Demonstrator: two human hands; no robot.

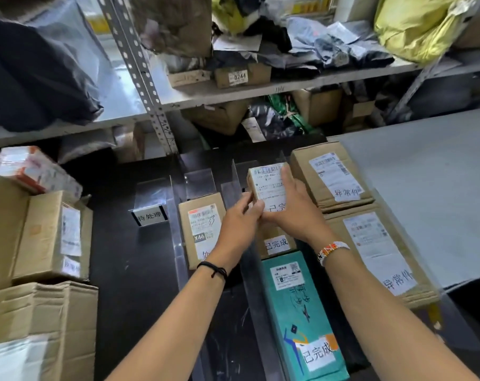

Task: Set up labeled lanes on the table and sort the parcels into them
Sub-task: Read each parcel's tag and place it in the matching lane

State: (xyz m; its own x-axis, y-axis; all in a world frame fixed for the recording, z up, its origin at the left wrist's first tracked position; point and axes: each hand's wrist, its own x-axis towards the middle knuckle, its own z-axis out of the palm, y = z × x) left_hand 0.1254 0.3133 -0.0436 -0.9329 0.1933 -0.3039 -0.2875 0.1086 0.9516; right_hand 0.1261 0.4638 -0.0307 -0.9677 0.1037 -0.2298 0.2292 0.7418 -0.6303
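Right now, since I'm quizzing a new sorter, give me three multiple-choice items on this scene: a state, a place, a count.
1. The small cardboard parcel with a white label is: A. lying untouched. B. gripped by the left hand and right hand. C. in the right hand alone.
2. Where is the teal rectangular carton? A. On a metal shelf. B. Atop the left stack. C. On the black table, nearer the camera than that parcel.
3. How many brown cardboard boxes marked 异常件 lie right of the hands? A. Two. B. One. C. Four.
Answers: B, both hands clasp it; C, it lies lower centre; A, one sits behind the other.
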